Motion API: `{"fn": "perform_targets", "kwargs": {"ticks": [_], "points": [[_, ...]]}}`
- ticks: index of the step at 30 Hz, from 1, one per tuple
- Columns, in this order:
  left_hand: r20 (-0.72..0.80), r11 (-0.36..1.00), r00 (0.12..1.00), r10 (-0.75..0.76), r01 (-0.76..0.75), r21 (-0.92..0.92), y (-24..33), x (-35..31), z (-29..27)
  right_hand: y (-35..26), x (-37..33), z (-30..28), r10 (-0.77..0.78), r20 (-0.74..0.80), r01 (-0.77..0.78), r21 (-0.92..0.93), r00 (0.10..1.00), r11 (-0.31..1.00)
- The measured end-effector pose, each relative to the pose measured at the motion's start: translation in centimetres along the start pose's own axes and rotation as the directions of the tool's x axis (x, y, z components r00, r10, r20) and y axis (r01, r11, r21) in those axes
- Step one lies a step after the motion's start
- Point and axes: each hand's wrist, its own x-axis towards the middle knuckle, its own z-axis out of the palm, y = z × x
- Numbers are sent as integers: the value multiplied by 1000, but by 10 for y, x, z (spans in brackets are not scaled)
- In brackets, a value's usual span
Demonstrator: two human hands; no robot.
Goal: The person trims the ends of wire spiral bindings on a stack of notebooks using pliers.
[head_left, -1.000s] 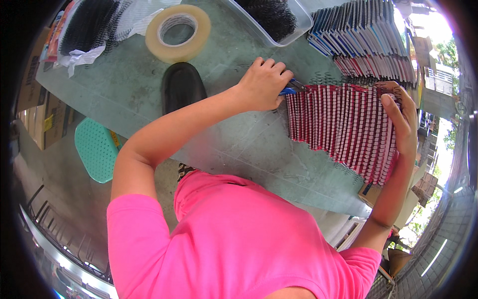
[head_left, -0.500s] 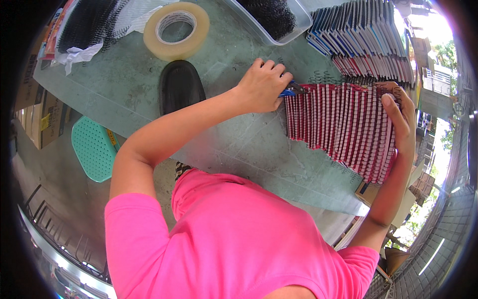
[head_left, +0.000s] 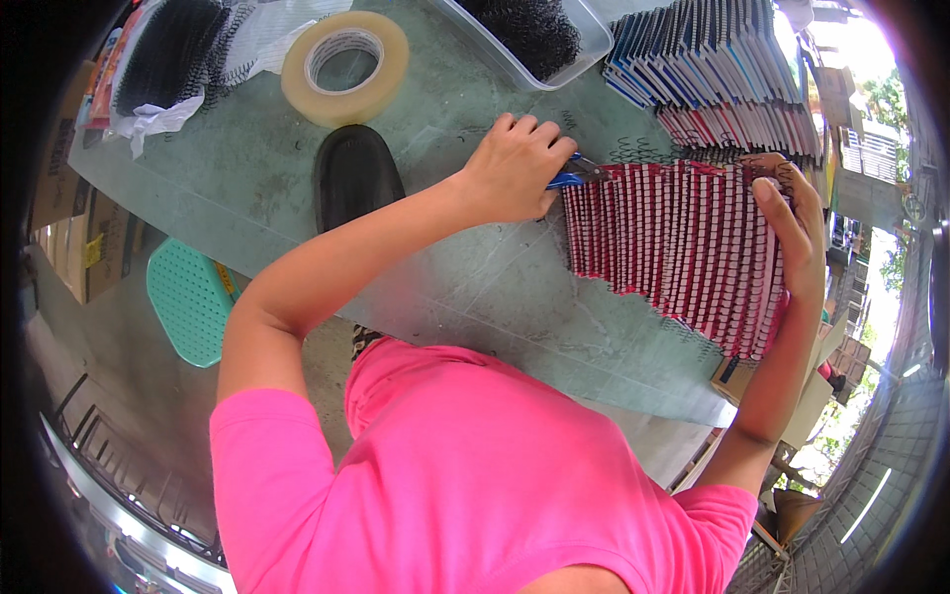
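My left hand (head_left: 517,168) is closed round a pair of blue-handled pliers (head_left: 566,180), its back turned up. Their dark jaws reach the top left end of a row of spiral-bound notebooks (head_left: 673,243), packed side by side with red covers and pale binding edges showing. My right hand (head_left: 797,223) curves round the far right end of that row, thumb along the near face and fingers partly hidden behind. Loose black wire coils (head_left: 643,150) stick out along the row's upper edge.
Behind the row stands a stack of blue and white spiral notebooks (head_left: 703,59). A clear plastic tub (head_left: 594,40) holds black coils. A tape roll (head_left: 294,74), a black oval object (head_left: 356,178) and a bundle of coils (head_left: 173,59) lie left on the green table (head_left: 445,287). A teal stool (head_left: 188,302) stands below.
The pliers have shifted slightly at the row's top left end, still in my left hand. My right hand stays at the right end. The whole view has moved a little.
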Motion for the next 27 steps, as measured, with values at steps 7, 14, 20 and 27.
{"fn": "perform_targets", "kwargs": {"ticks": [7, 14, 20, 27], "points": [[137, 996, 990, -33, 44, -73, 2, 7, 8, 3, 1, 2, -19, -6, 19, -8, 1000, 1000], [46, 994, 999, -10, 15, -112, -3, 5, 10, 4, 0, -1, -18, -9, 17, -63, 1000, 998], [-49, 1000, 999, 15, -14, 23, -2, 15, -3, 3, 1, -1, -10, 3, 10, -16, 1000, 1000], [178, 983, 977, -114, 137, -121, 3, 20, 2, 3, 0, -1, 11, 6, -10, -16, 1000, 1000]]}}
